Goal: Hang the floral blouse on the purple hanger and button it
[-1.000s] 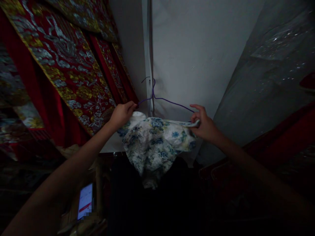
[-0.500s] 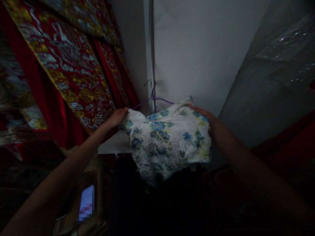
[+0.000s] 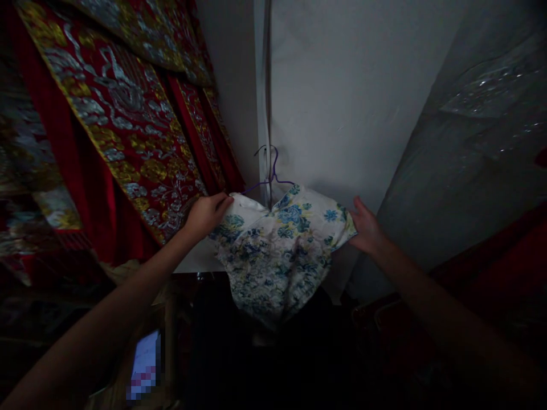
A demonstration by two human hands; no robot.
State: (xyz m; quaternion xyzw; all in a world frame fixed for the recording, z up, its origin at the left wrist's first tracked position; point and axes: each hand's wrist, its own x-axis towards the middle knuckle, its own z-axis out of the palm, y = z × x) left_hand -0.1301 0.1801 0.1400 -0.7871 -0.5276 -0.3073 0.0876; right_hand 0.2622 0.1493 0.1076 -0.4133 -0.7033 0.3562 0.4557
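A white short-sleeved blouse (image 3: pixel 277 250) with blue, green and yellow flowers hangs in front of me on a purple hanger (image 3: pixel 274 171). The hanger's hook and part of its arms show above the neckline; the rest is inside the cloth. My left hand (image 3: pixel 208 215) pinches the blouse at the shoulder on the left side. At the other side, my right hand (image 3: pixel 366 226) grips the sleeve edge between thumb and fingers, with the index finger or thumb raised. The lower part of the blouse tapers into shadow.
Red cloth (image 3: pixel 128 102) embroidered in gold and silver hangs at the left. Behind the blouse stands a pale wall (image 3: pixel 342 97) with a narrow vertical strip (image 3: pixel 262 74). Clear plastic sheeting (image 3: pixel 482 102) covers the right side. A lit phone (image 3: pixel 144 361) lies at the lower left.
The right side of the blouse has settled over the hanger, covering more of its arm. My right hand has shifted from the shoulder to the sleeve's edge. My left hand stays at its shoulder.
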